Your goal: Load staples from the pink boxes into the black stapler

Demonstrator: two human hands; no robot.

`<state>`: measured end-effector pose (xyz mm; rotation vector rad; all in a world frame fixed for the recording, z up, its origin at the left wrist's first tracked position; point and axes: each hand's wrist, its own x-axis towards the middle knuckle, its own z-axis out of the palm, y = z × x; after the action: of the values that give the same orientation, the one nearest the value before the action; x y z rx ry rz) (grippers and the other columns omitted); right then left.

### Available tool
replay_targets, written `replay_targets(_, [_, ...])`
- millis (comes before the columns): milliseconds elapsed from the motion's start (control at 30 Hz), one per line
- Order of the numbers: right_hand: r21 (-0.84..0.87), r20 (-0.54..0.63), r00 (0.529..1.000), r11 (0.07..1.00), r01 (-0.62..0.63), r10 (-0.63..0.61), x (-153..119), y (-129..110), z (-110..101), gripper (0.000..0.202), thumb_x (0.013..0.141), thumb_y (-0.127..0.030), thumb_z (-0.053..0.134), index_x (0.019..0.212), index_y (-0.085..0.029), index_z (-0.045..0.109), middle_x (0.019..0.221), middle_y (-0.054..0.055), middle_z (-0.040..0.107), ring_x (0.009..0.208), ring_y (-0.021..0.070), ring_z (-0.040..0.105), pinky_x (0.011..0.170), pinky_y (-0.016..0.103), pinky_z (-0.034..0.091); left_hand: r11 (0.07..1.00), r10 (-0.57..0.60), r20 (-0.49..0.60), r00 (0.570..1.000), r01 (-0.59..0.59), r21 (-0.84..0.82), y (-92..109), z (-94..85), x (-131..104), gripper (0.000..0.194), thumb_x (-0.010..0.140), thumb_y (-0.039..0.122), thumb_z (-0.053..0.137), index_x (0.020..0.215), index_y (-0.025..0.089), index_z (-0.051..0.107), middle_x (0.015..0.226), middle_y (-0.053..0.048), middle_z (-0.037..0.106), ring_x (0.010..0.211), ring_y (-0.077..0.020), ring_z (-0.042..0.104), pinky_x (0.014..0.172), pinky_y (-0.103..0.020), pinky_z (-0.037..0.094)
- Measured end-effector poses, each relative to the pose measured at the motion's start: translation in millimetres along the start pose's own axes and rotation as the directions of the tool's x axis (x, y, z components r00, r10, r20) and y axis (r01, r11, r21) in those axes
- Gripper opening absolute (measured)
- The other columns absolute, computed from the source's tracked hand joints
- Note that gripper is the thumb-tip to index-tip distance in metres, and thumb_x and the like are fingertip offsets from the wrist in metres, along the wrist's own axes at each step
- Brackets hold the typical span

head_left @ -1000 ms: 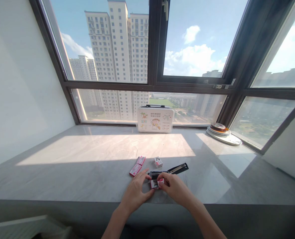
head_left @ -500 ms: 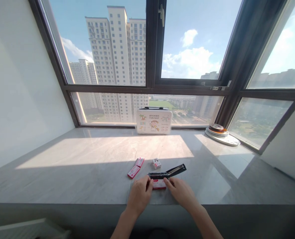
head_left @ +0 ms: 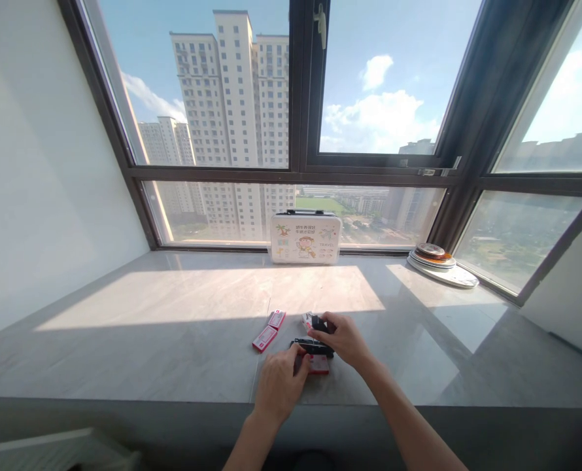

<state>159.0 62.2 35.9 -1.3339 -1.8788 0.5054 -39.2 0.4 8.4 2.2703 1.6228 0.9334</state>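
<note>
A black stapler (head_left: pixel 315 348) lies low over the stone sill, its two arms now folded toward each other. My left hand (head_left: pixel 280 383) pinches the stapler's left end. My right hand (head_left: pixel 344 337) grips its black upper arm, which is raised above the base. Under and in front of the stapler is a red and white box (head_left: pixel 319 364), partly covered by my left fingers. Just behind the upper arm stands a small white and pink box (head_left: pixel 307 320), partly hidden. Two flat pink and white boxes (head_left: pixel 264 339) lie end to end at the left.
A white case with cartoon prints (head_left: pixel 305 239) stands against the window. Stacked plates (head_left: pixel 441 267) sit in the right back corner. The sill's front edge (head_left: pixel 173 400) runs below my hands, with a pale object (head_left: pixel 60 451) at the lower left.
My right hand has moved up and swung the stapler's upper arm from the right back over the base. My left hand has stayed at the left end, shifting slightly right.
</note>
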Motion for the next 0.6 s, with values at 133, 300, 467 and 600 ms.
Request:
replay_targets(133, [-0.138,0.109,0.992,0.987,0.083,-0.068,9.6,-14.6,17.5,0.038,0.08,-0.057,0.072,0.084,-0.02,0.07,0.069,-0.003,0.059,0.066,0.0137,0.049,0.06,0.024,0.032,0.999,-0.004,0.011,1.0,0.003,0.047,-0.8,1.7,0.2,0.026,0.1,0.041,0.043,0.099,0.026,0.064,0.089,-0.005,0.07,0.085,-0.0258,0.064,0.075,-0.036,0.039])
replay_targets(300, [-0.186,0.185,0.978,0.974,0.128,-0.093,3.3,-13.2,11.1,0.031,0.084,-0.051,0.069,0.083,-0.02,0.071,0.074,-0.002,0.062,0.067,0.0136,0.052,0.061,0.024,0.03,0.995,0.034,0.035,0.999,-0.037,0.092,9.2,-5.4,-1.2,0.026,0.097,0.047,0.049,0.098,0.027,0.065,0.091,-0.005,0.069,0.087,-0.0278,0.062,0.077,-0.04,0.039])
replay_targets(467, [-0.237,0.124,0.992,0.97,0.048,-0.019,-7.0,-1.2,-0.5,0.031,0.084,-0.051,0.067,0.095,-0.022,0.074,0.078,-0.001,0.065,0.068,0.015,0.055,0.062,0.025,0.031,0.976,0.197,0.058,0.979,-0.201,0.079,28.0,-8.0,0.3,0.02,0.085,0.043,0.068,0.099,0.028,0.066,0.103,-0.006,0.065,0.101,-0.0295,0.057,0.087,-0.042,0.039])
replay_targets(600, [-0.278,0.075,0.996,0.96,-0.022,0.045,-14.3,7.0,-12.2,0.033,0.084,-0.053,0.065,0.092,-0.022,0.075,0.078,0.001,0.067,0.07,0.0167,0.056,0.063,0.026,0.032,0.976,0.164,0.066,0.984,-0.172,0.133,15.9,-10.6,9.5,0.009,0.086,0.036,0.064,0.087,0.026,0.065,0.095,-0.006,0.063,0.099,-0.0282,0.057,0.086,-0.041,0.039])
